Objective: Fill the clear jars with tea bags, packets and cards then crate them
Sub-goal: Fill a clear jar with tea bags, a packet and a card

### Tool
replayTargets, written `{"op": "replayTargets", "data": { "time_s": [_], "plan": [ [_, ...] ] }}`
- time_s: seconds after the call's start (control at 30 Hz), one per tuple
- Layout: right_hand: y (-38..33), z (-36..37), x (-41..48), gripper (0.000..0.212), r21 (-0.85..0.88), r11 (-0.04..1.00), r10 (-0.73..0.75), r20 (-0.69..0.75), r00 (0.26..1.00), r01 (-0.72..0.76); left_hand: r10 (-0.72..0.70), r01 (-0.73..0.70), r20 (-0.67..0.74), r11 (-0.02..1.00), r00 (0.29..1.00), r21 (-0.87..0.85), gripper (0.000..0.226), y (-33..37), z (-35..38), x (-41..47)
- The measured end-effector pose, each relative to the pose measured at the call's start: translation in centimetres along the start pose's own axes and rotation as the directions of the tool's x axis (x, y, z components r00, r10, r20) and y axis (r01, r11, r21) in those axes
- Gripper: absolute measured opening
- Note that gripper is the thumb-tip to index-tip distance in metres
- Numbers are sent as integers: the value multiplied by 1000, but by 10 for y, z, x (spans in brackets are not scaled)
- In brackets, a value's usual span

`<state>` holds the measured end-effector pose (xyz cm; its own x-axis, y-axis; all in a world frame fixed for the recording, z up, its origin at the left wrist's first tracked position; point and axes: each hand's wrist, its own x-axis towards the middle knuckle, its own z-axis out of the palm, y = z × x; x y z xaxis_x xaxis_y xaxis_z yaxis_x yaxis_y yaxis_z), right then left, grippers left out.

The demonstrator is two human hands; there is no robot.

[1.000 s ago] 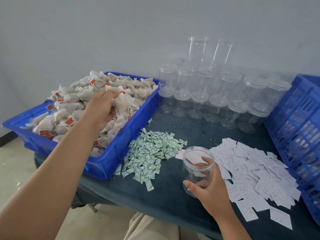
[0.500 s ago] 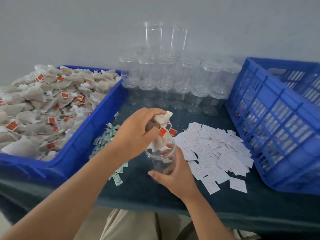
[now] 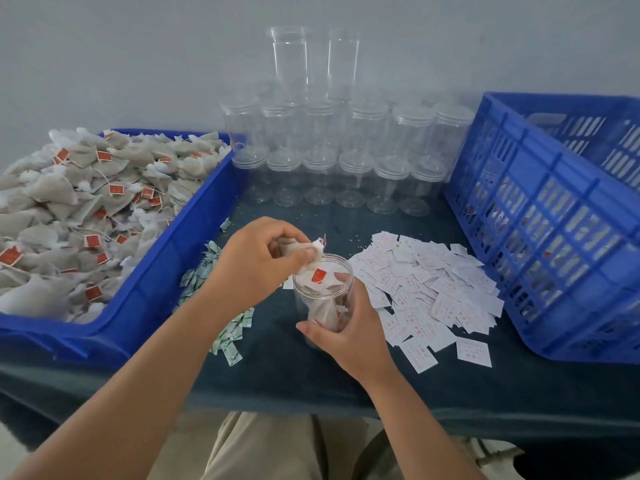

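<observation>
The left forearm is stretched in from the near left, and the left hand [image 3: 254, 265] is held just above the mouth of the clear jar [image 3: 323, 293]. Its fingers are curled around a bunch of tea bags [image 3: 317, 246], one of which hangs into the opening with a red tag showing. The jar is stood upright on the bench [image 3: 304, 372] near the middle, between the green packets [image 3: 229, 338] on the left and the white cards [image 3: 427, 292] on the right. Pale bags are seen through its wall. Its lower body is gripped by the right hand [image 3: 353, 336], thumb on the near-left side.
</observation>
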<state>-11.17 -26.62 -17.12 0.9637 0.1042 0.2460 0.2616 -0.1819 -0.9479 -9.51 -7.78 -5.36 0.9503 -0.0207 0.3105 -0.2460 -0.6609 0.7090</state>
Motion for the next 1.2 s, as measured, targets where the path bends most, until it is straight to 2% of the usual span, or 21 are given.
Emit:
{"op": "replayTargets", "data": {
  "time_s": [0.2, 0.43, 0.5, 0.6, 0.63, 0.7, 0.77, 0.8, 0.87, 0.93, 1.0, 1.07, 1.1, 1.13, 1.17, 1.2],
  "plan": [
    [1, -1, 0, 85, -7, 1000, 3, -10, 1000, -3, -15, 8, -53, 992, 999, -125, 4, 2, -9, 1],
    [-2, 2, -1, 84, -61, 998, -27, 50, 998, 30, -67, 27, 247, 987, 967, 161, 18, 0, 6, 1],
    [-3, 2, -2, 83, -76, 997, -30, 53, 998, 33, -20, -16, 210, 986, 978, 167, 19, -2, 9, 1],
    [-4, 0, -3, 85, -26, 999, -17, 33, 999, 18, -1, -3, 85, 999, 996, 52, 17, -1, 3, 4],
    [-3, -1, -2, 86, -13, 1000, -11, 27, 1000, 11, -10, 4, 113, 998, 994, 59, 16, 0, 0, 6],
    [-3, -2, -2, 84, -6, 1000, -14, 22, 1000, 14, -38, -15, 280, 983, 959, 185, 24, 3, -5, 8],
    [-5, -2, -2, 82, -23, 999, -28, 24, 999, 28, -53, -55, 397, 965, 916, 257, 14, 7, -4, 6],
    [-6, -2, -2, 82, -30, 999, -33, 25, 999, 34, -36, -73, 397, 964, 917, 256, 8, 8, -4, 5],
    [-4, -2, -3, 86, -24, 999, -39, 22, 999, 39, 0, -68, 302, 974, 953, 216, 7, 10, -14, 3],
    [-1, -3, -3, 88, -3, 1000, -26, 22, 999, 27, -10, -4, 93, 989, 996, 150, 8, 5, -42, 4],
    [1, -4, -3, 88, 3, 1000, -19, 34, 999, 19, -80, 96, -91, 977, 993, 190, 6, -14, -86, 14],
    [1, -3, -3, 89, 2, 1000, -23, 48, 999, 23, -232, 266, -137, 898, 963, 350, 6, -45, -133, 29],
    [1, -3, -3, 89, 0, 1000, -25, 55, 998, 25, -341, 354, -120, 799, 932, 485, 9, -64, -152, 35],
    [1, -2, -3, 89, -2, 1000, -27, 62, 998, 27, -443, 386, -85, 654, 893, 650, 12, -85, -165, 40],
    [0, -1, -3, 89, -4, 1000, -27, 69, 997, 28, -530, 363, -48, 509, 847, 780, 22, -105, -172, 40],
    [0, -1, -3, 88, -7, 1000, -27, 77, 997, 28, -600, 326, -11, 420, 800, 847, 32, -126, -172, 37]
  ]
}}
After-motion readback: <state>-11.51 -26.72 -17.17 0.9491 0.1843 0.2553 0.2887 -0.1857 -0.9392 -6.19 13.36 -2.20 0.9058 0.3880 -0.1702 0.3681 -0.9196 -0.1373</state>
